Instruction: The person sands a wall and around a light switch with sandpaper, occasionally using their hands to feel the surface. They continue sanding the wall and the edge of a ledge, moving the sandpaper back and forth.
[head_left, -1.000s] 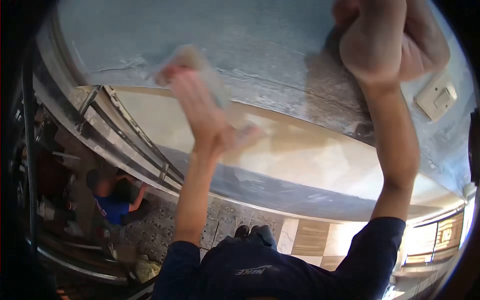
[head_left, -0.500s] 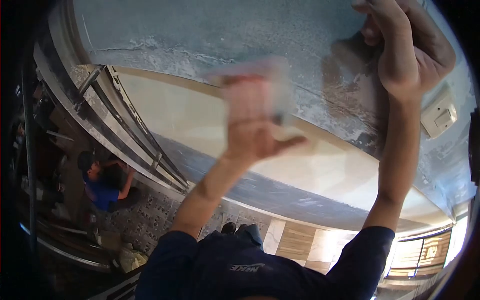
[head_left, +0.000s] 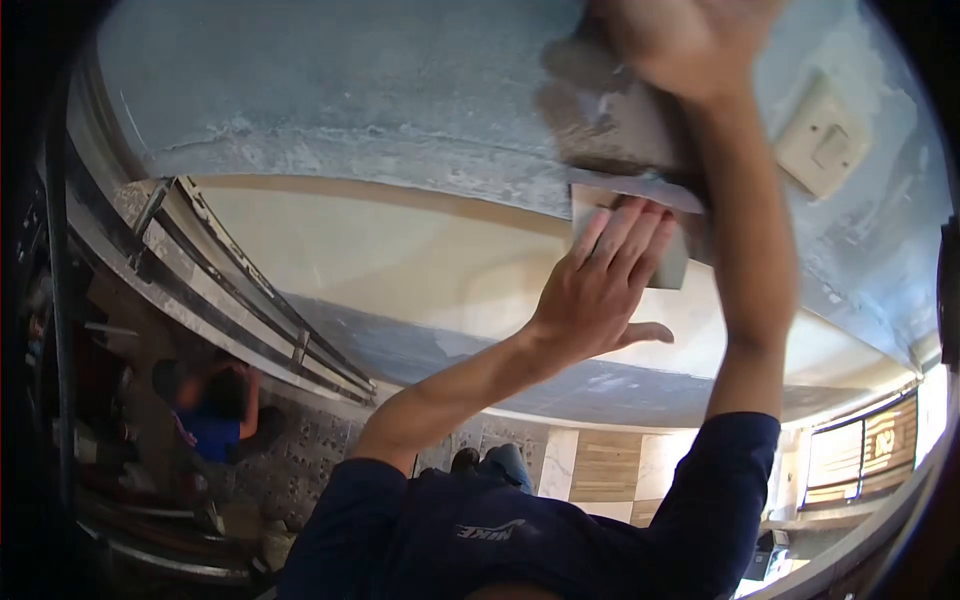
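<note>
My left hand (head_left: 603,287) lies flat, fingers spread, on a grey rectangular sanding pad (head_left: 674,266) and holds it against the wall (head_left: 350,90). The wall is blue-grey and scuffed, with whitish patches, above a cream band (head_left: 400,262). My right hand (head_left: 685,35) is higher up against the same wall at the frame's top edge. It is blurred, so its fingers cannot be made out. A dark shadow falls on the wall just under it. Both arms wear dark blue sleeves.
A white light switch plate (head_left: 822,135) is set in the wall right of my right arm. Metal rails (head_left: 240,290) run along the left. Far below, another person in a blue shirt (head_left: 215,408) crouches on a patterned tiled floor (head_left: 330,440).
My left hand has swept with the pad from the left to the right and now sits just under my right arm. The right hand has shifted up and left in view.
</note>
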